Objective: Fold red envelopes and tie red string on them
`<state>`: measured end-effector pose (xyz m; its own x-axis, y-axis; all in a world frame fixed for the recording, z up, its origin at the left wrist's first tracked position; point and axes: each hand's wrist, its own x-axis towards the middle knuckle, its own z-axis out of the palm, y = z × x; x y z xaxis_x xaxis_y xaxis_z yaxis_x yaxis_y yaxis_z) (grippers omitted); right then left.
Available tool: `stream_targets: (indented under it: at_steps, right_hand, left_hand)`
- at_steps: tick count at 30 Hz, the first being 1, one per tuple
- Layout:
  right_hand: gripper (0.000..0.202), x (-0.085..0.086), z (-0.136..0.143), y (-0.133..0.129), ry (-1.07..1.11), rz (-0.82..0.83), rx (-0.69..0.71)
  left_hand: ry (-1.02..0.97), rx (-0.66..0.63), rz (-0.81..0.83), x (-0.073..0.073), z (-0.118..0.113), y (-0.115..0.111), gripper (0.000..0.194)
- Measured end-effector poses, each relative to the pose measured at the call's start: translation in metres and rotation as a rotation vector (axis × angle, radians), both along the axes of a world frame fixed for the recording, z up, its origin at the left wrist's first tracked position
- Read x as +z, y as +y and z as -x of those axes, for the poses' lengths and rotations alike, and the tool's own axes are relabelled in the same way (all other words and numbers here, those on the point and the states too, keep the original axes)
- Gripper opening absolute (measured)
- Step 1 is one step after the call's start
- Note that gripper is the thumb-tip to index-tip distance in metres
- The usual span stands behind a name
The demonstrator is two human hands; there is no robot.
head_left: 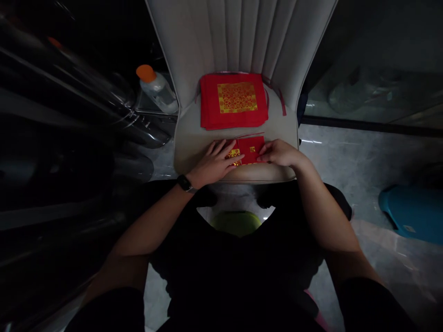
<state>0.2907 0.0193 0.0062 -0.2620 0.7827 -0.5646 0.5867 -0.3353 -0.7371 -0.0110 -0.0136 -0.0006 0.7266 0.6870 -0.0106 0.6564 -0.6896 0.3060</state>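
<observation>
A red card or packet with gold patterns (248, 148) lies on the front part of a pale chair seat (188, 133). My left hand (216, 161) rests flat over its left part, fingers spread. At its right edge my right hand (277, 152) has thumb and fingers pressed together on the red piece. A thin red cord runs along the top of the piece. Farther back on the seat sits a stack of larger red pieces (209, 103) with a gold patterned panel on top, and dark red cords trail out at its right.
The chair's ribbed backrest (242, 37) rises behind the stack. At the left stands a clear bottle with an orange cap (157, 92). A blue plastic object (415, 212) is on the floor at the right, and a green one (237, 222) shows between my legs.
</observation>
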Motion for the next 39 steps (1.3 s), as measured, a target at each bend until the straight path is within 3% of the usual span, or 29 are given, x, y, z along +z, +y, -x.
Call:
stream_targets:
  at_steps: [5, 9, 11, 14, 17, 20, 24, 30, 32, 35, 39]
  right_hand:
    - [0.019, 0.008, 0.010, -0.016, 0.094, -0.158, -0.027]
    - [0.047, 0.023, 0.042, -0.041, 0.193, -0.362, -0.143]
    - [0.063, 0.028, 0.061, -0.054, 0.296, -0.429, -0.138]
    - [0.077, 0.028, 0.086, -0.066, 0.326, -0.554, -0.113]
    - [0.078, 0.018, 0.095, -0.067, 0.276, -0.620, -0.224]
    - [0.076, 0.003, 0.088, -0.059, 0.264, -0.571, -0.372]
    - [0.081, -0.014, 0.070, -0.049, 0.319, -0.378, -0.470]
    - [0.080, -0.021, 0.061, -0.054, 0.496, -0.098, -0.617]
    - [0.070, -0.022, 0.064, -0.058, 0.454, -0.171, -0.623]
    - [0.053, -0.019, 0.074, -0.068, 0.324, -0.431, -0.562]
    - [0.041, -0.012, 0.094, -0.081, 0.173, -0.801, -0.231]
  left_hand:
    - [-0.023, 0.010, 0.028, -0.003, 0.002, 0.001, 0.048]
    - [-0.098, 0.016, 0.074, -0.005, 0.007, 0.004, 0.062]
    - [-0.184, 0.019, 0.097, -0.003, 0.014, 0.006, 0.069]
    - [-0.269, 0.003, 0.174, 0.005, 0.026, 0.010, 0.057]
    - [-0.260, 0.056, 0.219, 0.014, 0.031, 0.010, 0.046]
    - [-0.206, 0.095, 0.154, 0.018, 0.025, 0.005, 0.045]
    - [-0.129, 0.025, 0.066, 0.020, 0.010, -0.004, 0.051]
    - [-0.015, -0.034, 0.073, 0.023, 0.005, -0.010, 0.054]
    - [-0.018, -0.011, 0.077, 0.022, 0.010, -0.008, 0.048]
    - [-0.074, 0.030, 0.108, 0.018, 0.020, -0.002, 0.043]
    - [-0.186, 0.017, 0.216, 0.009, 0.028, 0.003, 0.050]
